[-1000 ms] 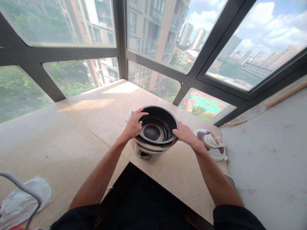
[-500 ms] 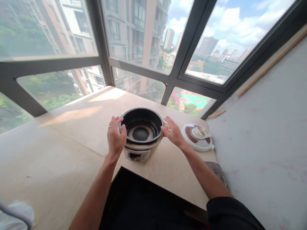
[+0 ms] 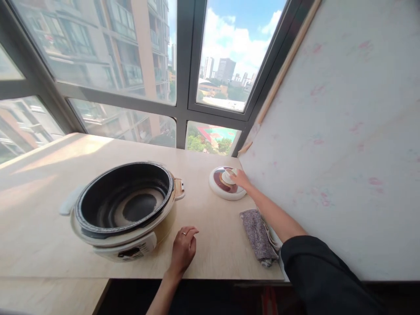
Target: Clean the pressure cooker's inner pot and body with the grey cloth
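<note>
The rice cooker (image 3: 169,221) stands uncovered on the pale surface, left of the middle. Inside it sits a dark inner pot (image 3: 95,205), bare inside, with a worn patch on its bottom. My right hand (image 3: 242,178) reaches across to the white and brown lid (image 3: 216,189), which lies flat near the wall. Its fingers grip the white knob on top, partly hiding it. My left hand (image 3: 184,250), wearing a ring, hovers over the front of the surface to the right of the cooker. Its fingers are loosely curled together with nothing seen in them.
A folded grey-purple cloth (image 3: 257,238) lies near the front edge beside my right forearm. The patterned wall (image 3: 337,144) bounds the right side, and dark-framed windows (image 3: 182,65) rise behind the pale surface (image 3: 213,258). The cooker's side handle (image 3: 180,188) sticks out to the right.
Both hands have left the cooker's rim. My right hand has moved to the lid and taken its knob; my left has drawn back toward me. The view has turned right and come closer.
</note>
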The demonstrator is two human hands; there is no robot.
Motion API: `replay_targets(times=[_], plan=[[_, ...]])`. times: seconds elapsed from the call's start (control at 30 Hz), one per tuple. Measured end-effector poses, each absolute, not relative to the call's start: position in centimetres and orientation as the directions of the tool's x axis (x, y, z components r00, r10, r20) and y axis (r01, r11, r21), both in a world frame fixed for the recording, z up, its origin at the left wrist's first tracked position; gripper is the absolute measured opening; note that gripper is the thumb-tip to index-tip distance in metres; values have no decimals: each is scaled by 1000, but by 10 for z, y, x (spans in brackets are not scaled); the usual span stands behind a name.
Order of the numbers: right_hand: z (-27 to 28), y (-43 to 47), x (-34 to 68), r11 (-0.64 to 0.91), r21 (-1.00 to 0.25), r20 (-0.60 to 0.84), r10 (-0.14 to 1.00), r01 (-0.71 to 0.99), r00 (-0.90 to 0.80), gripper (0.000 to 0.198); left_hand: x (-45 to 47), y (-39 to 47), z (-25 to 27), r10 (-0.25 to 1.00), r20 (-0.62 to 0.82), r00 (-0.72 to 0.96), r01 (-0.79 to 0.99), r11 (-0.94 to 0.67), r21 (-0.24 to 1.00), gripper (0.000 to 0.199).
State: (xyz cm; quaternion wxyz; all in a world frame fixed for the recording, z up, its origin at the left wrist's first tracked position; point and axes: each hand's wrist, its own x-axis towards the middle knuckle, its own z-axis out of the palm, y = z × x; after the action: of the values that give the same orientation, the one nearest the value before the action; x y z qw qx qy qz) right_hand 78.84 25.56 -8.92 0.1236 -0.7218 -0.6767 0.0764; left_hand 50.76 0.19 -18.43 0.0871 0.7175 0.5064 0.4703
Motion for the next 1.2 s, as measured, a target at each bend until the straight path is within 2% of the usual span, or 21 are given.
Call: replay_targets(times=[0.13,0.23,0.33,0.63,0.87,0.97,1.03,1.1,1.2], plan=[[-104,274,792,-78,-207,-16,997,975,76,49,503,14,-213,883,461,-85,653,-300,696,29],[-113,284,781,-69,-144,3,998,987,70,51,500,20,-217,910,351,-218,615,-152,774,26],[-122,290,770,-79,-102,39,996,992,84,52,501,24,-216,923,269,-276,579,-64,813,23],[-124,286,765,-91,-96,53,994,991,97,49,503,23,-215,935,208,-286,552,-17,833,22],[-97,266,758,-28,-146,96,994,989,43,43,504,26,-220,936,205,-285,559,-12,829,22],[-74,251,750,66,-249,203,979,966,-15,42,506,24,-217,944,167,-286,557,22,830,22],[-54,240,741,204,-338,339,937,919,-83,42,506,23,-213,951,127,-283,545,51,837,23],[-29,229,730,335,-371,461,876,866,-141,45,507,21,-208,957,86,-277,532,78,843,23],[16,213,706,444,-382,575,801,811,-167,47,508,21,-204,960,51,-274,523,105,846,23]])
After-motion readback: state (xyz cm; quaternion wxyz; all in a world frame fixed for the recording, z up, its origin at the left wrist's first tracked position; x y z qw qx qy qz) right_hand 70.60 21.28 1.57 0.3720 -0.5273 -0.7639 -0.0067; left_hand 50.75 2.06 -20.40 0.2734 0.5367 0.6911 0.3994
